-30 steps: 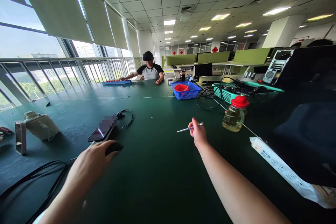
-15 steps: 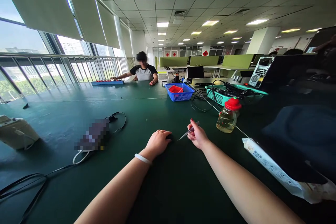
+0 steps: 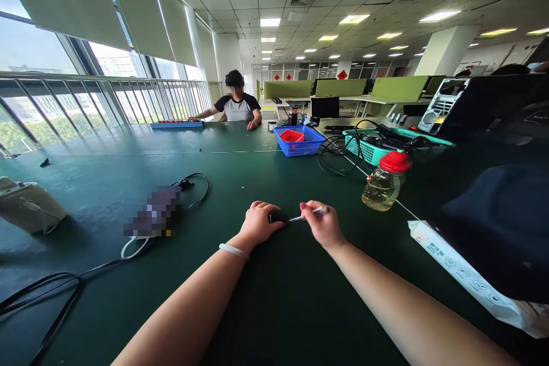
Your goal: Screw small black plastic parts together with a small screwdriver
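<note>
My left hand (image 3: 259,223), with a white band on its wrist, is closed around a black computer mouse (image 3: 277,216) on the dark green table. The fingers cover part of the mouse. My right hand (image 3: 322,225) grips a slim screwdriver (image 3: 295,219) with a pale, see-through handle and a thin shaft. The shaft points left, and its tip is at or very close to the mouse's right end; I cannot tell whether they touch.
A bottle with a red lid (image 3: 386,182) stands right of my hands, beyond a white wipes pack (image 3: 463,277). Farther back are a blue basket (image 3: 300,147), a green basket (image 3: 369,151) and cables. A blurred device (image 3: 155,210) lies left. Across the table sits a person (image 3: 238,106).
The screwdriver's tip has come to the mouse, and its shaft lies flatter. My left hand has turned, so more of the mouse shows. The view has shifted slightly.
</note>
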### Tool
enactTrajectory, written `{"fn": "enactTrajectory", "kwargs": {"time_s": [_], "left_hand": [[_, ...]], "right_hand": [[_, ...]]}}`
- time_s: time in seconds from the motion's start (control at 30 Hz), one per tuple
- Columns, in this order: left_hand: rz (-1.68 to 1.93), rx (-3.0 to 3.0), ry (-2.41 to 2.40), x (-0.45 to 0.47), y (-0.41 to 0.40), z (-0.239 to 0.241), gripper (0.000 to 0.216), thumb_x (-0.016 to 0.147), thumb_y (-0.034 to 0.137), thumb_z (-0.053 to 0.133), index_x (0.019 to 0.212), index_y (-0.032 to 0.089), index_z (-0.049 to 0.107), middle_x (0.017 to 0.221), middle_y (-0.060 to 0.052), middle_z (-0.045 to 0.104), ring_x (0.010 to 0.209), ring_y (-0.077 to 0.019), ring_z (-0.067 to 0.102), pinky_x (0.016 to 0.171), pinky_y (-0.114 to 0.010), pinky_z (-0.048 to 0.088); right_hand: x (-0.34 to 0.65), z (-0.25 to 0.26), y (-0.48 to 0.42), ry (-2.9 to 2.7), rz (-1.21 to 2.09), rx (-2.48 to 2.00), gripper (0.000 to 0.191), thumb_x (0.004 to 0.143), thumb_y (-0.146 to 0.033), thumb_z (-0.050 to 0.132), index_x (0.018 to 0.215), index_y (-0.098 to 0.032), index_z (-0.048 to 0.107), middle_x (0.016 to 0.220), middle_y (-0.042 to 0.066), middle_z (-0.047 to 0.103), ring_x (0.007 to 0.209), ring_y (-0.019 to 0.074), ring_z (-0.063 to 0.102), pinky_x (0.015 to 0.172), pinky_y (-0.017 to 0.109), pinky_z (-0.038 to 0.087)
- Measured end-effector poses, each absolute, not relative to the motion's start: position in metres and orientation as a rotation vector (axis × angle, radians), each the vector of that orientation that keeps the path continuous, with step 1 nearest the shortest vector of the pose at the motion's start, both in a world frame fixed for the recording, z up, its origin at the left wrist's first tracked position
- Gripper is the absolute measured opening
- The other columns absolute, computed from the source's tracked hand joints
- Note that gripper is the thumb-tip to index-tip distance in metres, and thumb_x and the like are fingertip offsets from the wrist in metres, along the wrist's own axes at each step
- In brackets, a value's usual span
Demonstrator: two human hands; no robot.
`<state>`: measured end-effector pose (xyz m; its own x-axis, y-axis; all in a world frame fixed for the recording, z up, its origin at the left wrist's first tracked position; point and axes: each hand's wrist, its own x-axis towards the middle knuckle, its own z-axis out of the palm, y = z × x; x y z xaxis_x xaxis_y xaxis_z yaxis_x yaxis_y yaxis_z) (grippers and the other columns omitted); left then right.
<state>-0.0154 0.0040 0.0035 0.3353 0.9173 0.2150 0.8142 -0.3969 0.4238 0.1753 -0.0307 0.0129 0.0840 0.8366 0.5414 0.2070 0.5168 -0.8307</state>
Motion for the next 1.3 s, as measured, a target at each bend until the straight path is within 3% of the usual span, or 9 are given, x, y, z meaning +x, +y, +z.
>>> {"fn": "enactTrajectory", "kwargs": {"time_s": [0.2, 0.43, 0.77, 0.93, 1.07, 1.3], "left_hand": [[0.625, 2.369, 1.543, -0.016, 0.005, -0.001, 0.038, 0.077, 0.039, 0.075, 0.111, 0.024, 0.074, 0.124, -0.005, 0.070, 0.126, -0.0293, 0.049, 0.111, -0.043, 0.037], [0.604, 2.329, 1.581, -0.015, 0.003, -0.001, 0.037, 0.076, 0.038, 0.075, 0.111, 0.025, 0.074, 0.127, -0.005, 0.068, 0.128, -0.0300, 0.045, 0.112, -0.046, 0.037], [0.625, 2.336, 1.588, -0.017, 0.005, -0.006, 0.036, 0.076, 0.037, 0.074, 0.110, 0.026, 0.073, 0.125, -0.004, 0.068, 0.126, -0.0300, 0.048, 0.110, -0.047, 0.038], [0.620, 2.329, 1.584, -0.017, 0.005, -0.005, 0.038, 0.075, 0.043, 0.075, 0.110, 0.027, 0.073, 0.124, -0.004, 0.069, 0.126, -0.0307, 0.048, 0.110, -0.047, 0.038], [0.598, 2.319, 1.586, -0.017, 0.005, -0.003, 0.040, 0.074, 0.043, 0.076, 0.111, 0.028, 0.072, 0.125, -0.003, 0.068, 0.127, -0.0314, 0.047, 0.110, -0.048, 0.038], [0.604, 2.325, 1.583, -0.017, 0.005, -0.004, 0.040, 0.075, 0.044, 0.076, 0.111, 0.028, 0.072, 0.124, -0.004, 0.069, 0.126, -0.0313, 0.048, 0.109, -0.048, 0.038]], "right_hand": [[0.163, 0.020, -0.054, -1.904, 0.343, -0.740, 0.043, 0.091, -0.050, 0.056, 0.057, -0.023, 0.056, 0.054, -0.001, 0.053, 0.050, 0.0124, 0.045, 0.055, 0.028, 0.033], [0.165, 0.014, -0.052, -2.263, -0.194, -0.567, 0.040, 0.094, -0.050, 0.052, 0.067, -0.023, 0.061, 0.056, 0.000, 0.052, 0.052, 0.0142, 0.044, 0.056, 0.030, 0.028], [0.163, 0.016, -0.053, -2.306, -0.414, -0.472, 0.033, 0.098, -0.031, 0.048, 0.069, -0.020, 0.058, 0.058, 0.000, 0.052, 0.052, 0.0130, 0.044, 0.056, 0.029, 0.027], [0.175, 0.015, -0.044, -2.105, -0.101, -0.643, 0.029, 0.098, -0.026, 0.045, 0.070, -0.022, 0.052, 0.057, -0.002, 0.051, 0.051, 0.0121, 0.047, 0.054, 0.026, 0.033], [0.183, 0.011, -0.036, -1.709, 0.199, -0.867, 0.036, 0.101, -0.032, 0.042, 0.066, -0.023, 0.046, 0.053, -0.005, 0.042, 0.046, 0.0109, 0.042, 0.049, 0.024, 0.032], [0.178, 0.011, -0.040, -1.850, 0.189, -0.799, 0.033, 0.099, -0.028, 0.044, 0.067, -0.022, 0.047, 0.055, -0.005, 0.043, 0.048, 0.0109, 0.042, 0.049, 0.024, 0.032]]}}
